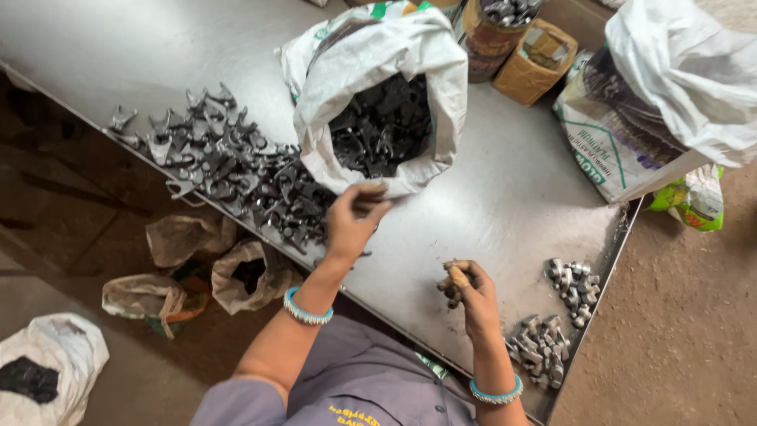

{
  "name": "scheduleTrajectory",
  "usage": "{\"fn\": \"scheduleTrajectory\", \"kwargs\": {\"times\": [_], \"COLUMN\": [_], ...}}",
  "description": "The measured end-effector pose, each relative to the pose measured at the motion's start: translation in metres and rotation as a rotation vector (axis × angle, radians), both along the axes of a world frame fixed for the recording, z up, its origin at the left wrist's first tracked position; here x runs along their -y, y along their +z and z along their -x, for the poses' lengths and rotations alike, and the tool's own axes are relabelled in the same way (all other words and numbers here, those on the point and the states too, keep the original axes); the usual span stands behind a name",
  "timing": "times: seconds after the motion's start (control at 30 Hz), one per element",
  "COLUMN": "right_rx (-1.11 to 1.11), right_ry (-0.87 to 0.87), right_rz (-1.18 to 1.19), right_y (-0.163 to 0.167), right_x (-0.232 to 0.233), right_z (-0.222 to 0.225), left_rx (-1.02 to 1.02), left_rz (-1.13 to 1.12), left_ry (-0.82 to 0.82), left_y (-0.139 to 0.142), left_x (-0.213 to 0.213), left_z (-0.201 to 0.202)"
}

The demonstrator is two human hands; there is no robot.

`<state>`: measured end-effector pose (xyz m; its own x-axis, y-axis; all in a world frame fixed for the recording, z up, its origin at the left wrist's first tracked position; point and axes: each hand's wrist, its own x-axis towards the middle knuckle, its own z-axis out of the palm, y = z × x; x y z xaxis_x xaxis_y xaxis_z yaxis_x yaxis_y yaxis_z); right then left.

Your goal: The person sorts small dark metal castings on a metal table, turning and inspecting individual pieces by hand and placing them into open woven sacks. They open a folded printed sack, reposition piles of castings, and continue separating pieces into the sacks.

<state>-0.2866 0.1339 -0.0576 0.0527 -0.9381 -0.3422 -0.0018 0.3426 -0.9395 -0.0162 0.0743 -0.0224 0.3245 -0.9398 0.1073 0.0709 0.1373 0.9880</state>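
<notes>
My left hand (353, 221) reaches toward the mouth of a white woven sack (378, 55) full of dark metal parts (382, 126); its fingers are pinched near the sack's lip, and I cannot tell whether they hold a part. My right hand (471, 293) is closed around a small brownish tool or part (453, 282) above the steel table (505, 197). Both wrists wear turquoise bangles. A long heap of dark forged parts (229, 170) lies along the table's left edge.
Two small piles of shiny silver parts (574, 284) (540, 345) sit near the table's right corner. Another big white sack (670, 87), a cardboard box (535, 61) and a can of parts (493, 31) stand at the back. Bags (181, 268) lie on the floor at left.
</notes>
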Motion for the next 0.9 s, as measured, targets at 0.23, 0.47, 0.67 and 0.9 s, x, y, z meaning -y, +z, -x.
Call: {"fn": "scheduleTrajectory", "kwargs": {"times": [0.23,0.47,0.67,0.9], "right_rx": [-0.198,0.109,0.375,0.570], "right_ry": [0.063,0.035,-0.145,-0.227], "right_rz": [0.012,-0.114,-0.210,0.142], "right_y": [0.014,0.012,0.031,0.138], "right_x": [0.112,0.192,0.274,0.399], "right_z": [-0.057,-0.124,-0.159,-0.201], "left_rx": [0.972,0.903,0.632,0.328], "left_rz": [-0.538,-0.426,-0.180,0.032], "left_ry": [0.279,0.207,0.303,0.660], "left_y": [0.018,-0.002,-0.001,0.115], "left_x": [0.004,0.065,0.162,0.309], "left_z": [-0.066,-0.083,-0.116,-0.159]}}
